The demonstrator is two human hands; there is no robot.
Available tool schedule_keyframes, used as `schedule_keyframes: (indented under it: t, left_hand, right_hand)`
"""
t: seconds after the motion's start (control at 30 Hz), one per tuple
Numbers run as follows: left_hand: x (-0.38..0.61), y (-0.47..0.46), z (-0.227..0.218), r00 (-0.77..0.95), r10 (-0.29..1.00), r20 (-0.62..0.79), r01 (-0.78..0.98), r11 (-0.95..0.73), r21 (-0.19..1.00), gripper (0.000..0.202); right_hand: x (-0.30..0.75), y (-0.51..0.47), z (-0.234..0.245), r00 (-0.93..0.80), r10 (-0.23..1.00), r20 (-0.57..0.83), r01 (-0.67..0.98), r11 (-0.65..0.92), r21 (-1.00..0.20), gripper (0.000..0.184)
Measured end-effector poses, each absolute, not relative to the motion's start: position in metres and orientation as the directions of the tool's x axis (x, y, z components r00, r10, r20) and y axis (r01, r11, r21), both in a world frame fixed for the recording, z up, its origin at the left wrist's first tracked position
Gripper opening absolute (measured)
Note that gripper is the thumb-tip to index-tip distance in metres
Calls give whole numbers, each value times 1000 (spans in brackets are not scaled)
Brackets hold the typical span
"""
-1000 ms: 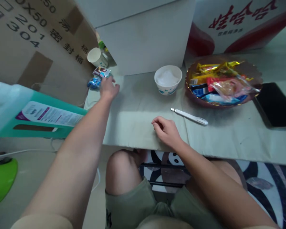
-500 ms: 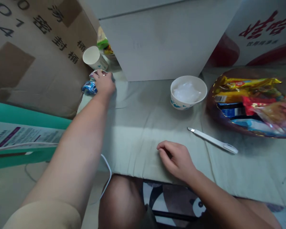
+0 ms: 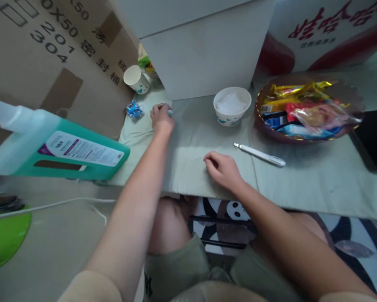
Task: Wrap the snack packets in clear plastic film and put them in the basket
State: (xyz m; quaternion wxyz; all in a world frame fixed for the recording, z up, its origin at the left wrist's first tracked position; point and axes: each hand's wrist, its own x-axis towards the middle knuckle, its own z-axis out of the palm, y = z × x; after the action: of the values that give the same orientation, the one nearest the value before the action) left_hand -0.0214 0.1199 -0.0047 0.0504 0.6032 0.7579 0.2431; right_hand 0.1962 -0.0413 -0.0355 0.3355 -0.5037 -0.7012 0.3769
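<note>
My left hand (image 3: pixel 162 120) is closed around a small shiny packet (image 3: pixel 170 112) at the left of the table, mostly hidden by the fingers. To its left lies a blue-and-clear wrapped packet (image 3: pixel 134 110), apart from the hand. Behind that, a white paper cup (image 3: pixel 137 79) with blue marks stands tilted in view. My right hand (image 3: pixel 223 170) rests loosely curled near the table's front edge, with nothing visible in it. A slim white knife-like tool (image 3: pixel 260 154) with a metal tip lies to its right. Beyond it is a paper bowl (image 3: pixel 228 119) holding crumpled clear plastic.
A scalloped dark bowl (image 3: pixel 285 136) of wrapped snacks sits at the right, beside a black flat object (image 3: pixel 374 140). White boxes (image 3: pixel 204 63) stand along the back. On the left are a large cardboard box (image 3: pixel 90 92) and a bottle of green liquid (image 3: pixel 114 161).
My left hand has come away from beside the blue packet, moving right and toward me with the shiny packet. The view has shifted; my right hand stays curled on the table.
</note>
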Motion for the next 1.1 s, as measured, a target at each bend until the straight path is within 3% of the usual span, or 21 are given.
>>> schedule_keyframes:
  t: [0.13,0.3,0.43,0.53,0.67,0.77,0.87,0.97,1.03,1.1]
  left_hand:
    - [20,55,-27,-281,895,347,808,25,588,33]
    - [37,-3,-29,-149,933,328,615,-172,769,31]
    - [33,-5,-25,-174,980,100,178,-68,982,41]
    - [30,3,-29,-179,973,-145,-90,131,987,43]
    - [24,8,-35,-40,943,-329,-88,325,942,49]
    - [20,7,-35,37,957,-289,13,288,957,53]
    - [16,6,-34,78,959,-273,37,271,962,54]
    - [9,7,-29,86,952,-295,-59,300,952,48]
    - [3,6,-26,94,942,-321,-140,332,933,44]
    - [-1,6,-23,121,930,-348,-197,366,910,42]
  right_hand:
    - [213,-40,-38,-201,975,98,457,182,-871,18]
    - [241,-46,-35,-132,958,254,531,285,-798,27]
    - [273,-54,-32,-49,956,290,743,229,-629,35]
    - [295,-55,-38,20,975,221,857,97,-505,42]
    - [305,-52,-45,26,993,113,911,23,-411,29]
    - [297,-49,-44,61,990,129,884,7,-468,22]
    - [285,-46,-41,164,980,114,742,-47,-669,16]
    - [273,-44,-43,184,982,30,434,-53,-899,12]
    - [268,-42,-45,148,989,-17,276,-58,-959,12]
    - [263,-41,-46,117,993,-18,241,-46,-969,20]
